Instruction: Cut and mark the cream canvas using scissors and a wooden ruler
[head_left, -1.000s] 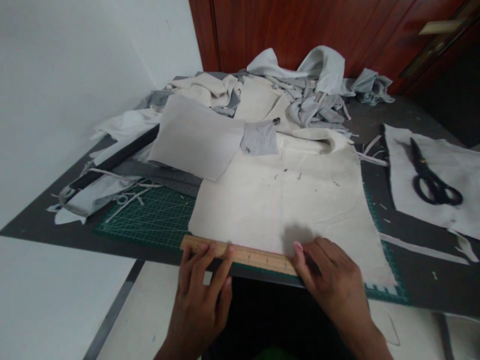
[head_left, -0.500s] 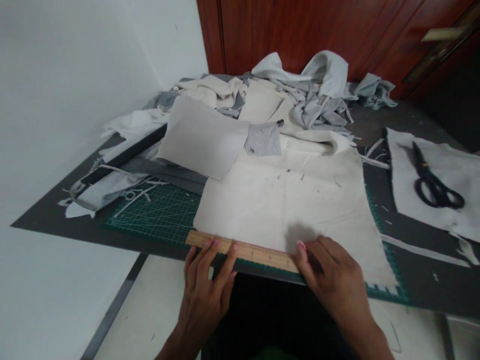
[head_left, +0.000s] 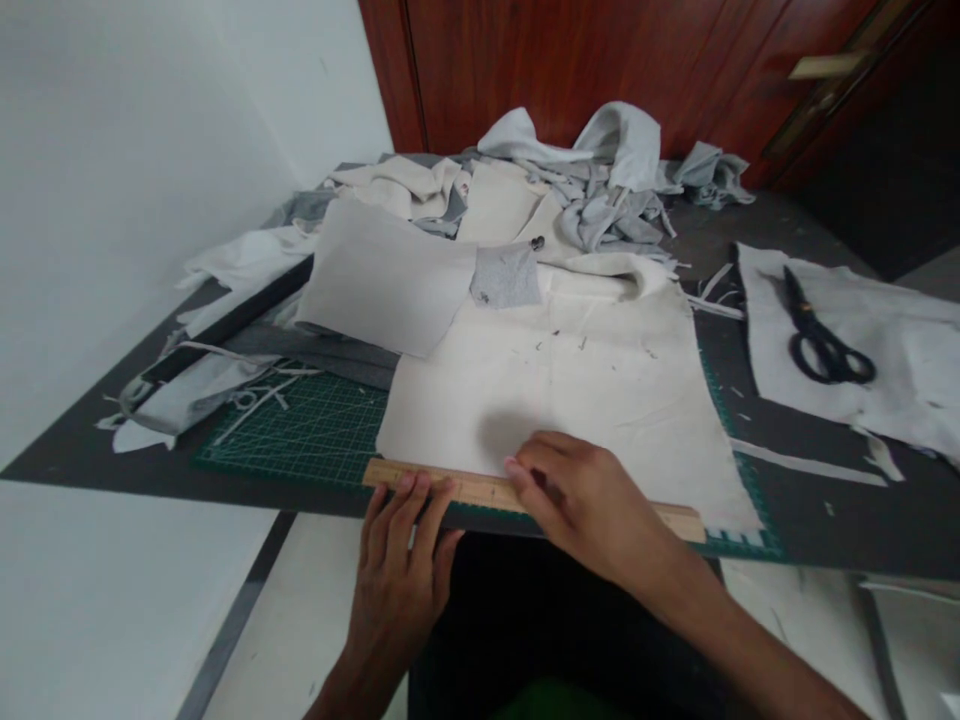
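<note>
Presently I have my left hand [head_left: 397, 575] laid on the left part of a wooden ruler [head_left: 480, 489], fingers extended and slightly parted, tips down on its face; that hand presses rather than closes around anything. My right hand [head_left: 581, 500] is curled over the ruler farther right, thumb and forefinger drawn close together at its far edge, and I cannot tell whether a small thing is pinched between them. The ruler runs from left to right along the near edge of a cream cloth [head_left: 600, 410], its right end showing beyond my wrist.

Under the cloth lies a green cutting mat [head_left: 315, 440], bare at the left and peeping out along the right, on a dark table [head_left: 817, 530]. Toward the far side, a small grey patch [head_left: 508, 277] rests on the cream cloth, touching a larger pale piece [head_left: 386, 275] on its left. Black scissors [head_left: 821, 340] lie on a white cloth [head_left: 911, 345] at the right, well apart from my hands. Crumpled fabric scraps [head_left: 619, 215] are heaped at the far edge.
</note>
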